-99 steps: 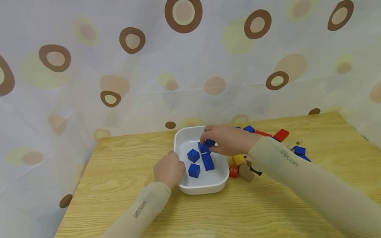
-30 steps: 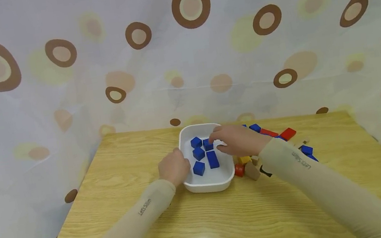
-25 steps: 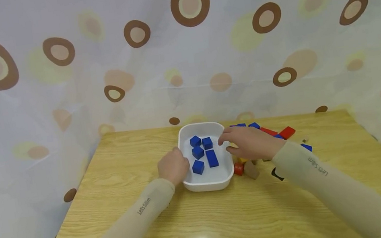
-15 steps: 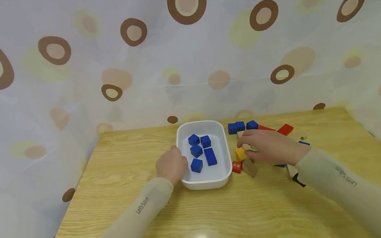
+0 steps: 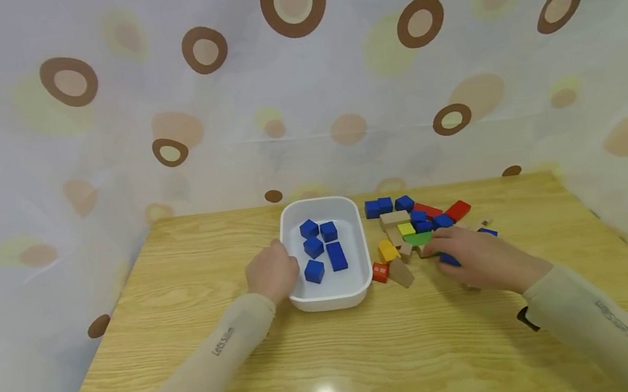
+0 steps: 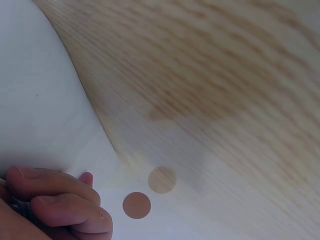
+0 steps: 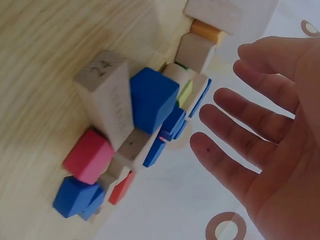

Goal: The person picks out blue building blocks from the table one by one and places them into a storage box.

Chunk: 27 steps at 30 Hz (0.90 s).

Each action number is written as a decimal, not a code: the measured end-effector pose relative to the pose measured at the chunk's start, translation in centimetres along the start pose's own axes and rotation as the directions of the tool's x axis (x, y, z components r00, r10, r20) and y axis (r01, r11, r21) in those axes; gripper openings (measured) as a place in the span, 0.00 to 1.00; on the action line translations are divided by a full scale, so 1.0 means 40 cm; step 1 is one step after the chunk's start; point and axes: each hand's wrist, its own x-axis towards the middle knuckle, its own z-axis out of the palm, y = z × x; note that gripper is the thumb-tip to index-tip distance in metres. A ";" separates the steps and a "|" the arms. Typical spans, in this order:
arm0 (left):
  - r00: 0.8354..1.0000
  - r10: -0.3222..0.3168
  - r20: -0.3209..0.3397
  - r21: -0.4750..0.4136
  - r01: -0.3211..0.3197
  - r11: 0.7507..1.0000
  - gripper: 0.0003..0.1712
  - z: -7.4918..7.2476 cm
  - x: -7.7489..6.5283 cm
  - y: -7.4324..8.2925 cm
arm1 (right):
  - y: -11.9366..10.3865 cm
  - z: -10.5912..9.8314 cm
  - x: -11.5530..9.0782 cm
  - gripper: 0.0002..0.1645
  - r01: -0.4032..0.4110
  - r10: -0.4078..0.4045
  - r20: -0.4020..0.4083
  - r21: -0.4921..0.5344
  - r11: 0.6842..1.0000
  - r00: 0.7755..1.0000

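A white tray (image 5: 332, 302) on the wooden table holds several blue blocks (image 5: 337, 256), one of them longer than the others. My left hand (image 5: 272, 272), fingers curled, grips the tray's left side; in the left wrist view its fingers (image 6: 70, 210) lie against the white wall. To the right of the tray, my right hand (image 5: 482, 259) hovers over a pile of wooden blocks, fingers spread and holding nothing. Nearest to it is a blue block (image 5: 449, 259), partly covered by the fingers. In the right wrist view a blue block (image 7: 153, 100) touches a plain block marked 24 (image 7: 107, 95).
The pile includes a green block (image 5: 418, 239), a yellow block (image 5: 388, 250), a red block (image 5: 380, 272) by the tray and a flat red block (image 5: 458, 210). Three blue blocks (image 5: 385, 205) stand at the back. A patterned cloth (image 5: 299, 91) hangs behind the table.
My right hand has let go of a blue block in the tray, then moved right, out over the pile. The left hand has kept its place at the tray.
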 end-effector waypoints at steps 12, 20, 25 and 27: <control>1.000 0.003 0.001 0.005 -0.003 1.000 0.21 -0.003 -0.003 -0.001 | 0.032 0.041 -0.032 0.14 0.023 -0.025 -0.033 -0.080 0.997 0.999; 1.000 -0.012 -0.005 -0.011 0.012 1.000 0.21 -0.002 0.001 0.003 | 0.043 0.059 -0.025 0.15 -0.003 0.001 -0.034 -0.068 0.998 0.999; 1.000 -0.018 0.001 -0.014 0.018 1.000 0.21 0.000 0.003 0.001 | 0.047 0.068 -0.022 0.17 0.002 -0.007 -0.053 -0.100 0.995 0.999; 1.000 -0.021 0.006 -0.014 0.021 1.000 0.22 0.001 0.005 0.000 | 0.046 0.070 -0.021 0.18 0.008 -0.016 -0.062 -0.119 0.993 0.998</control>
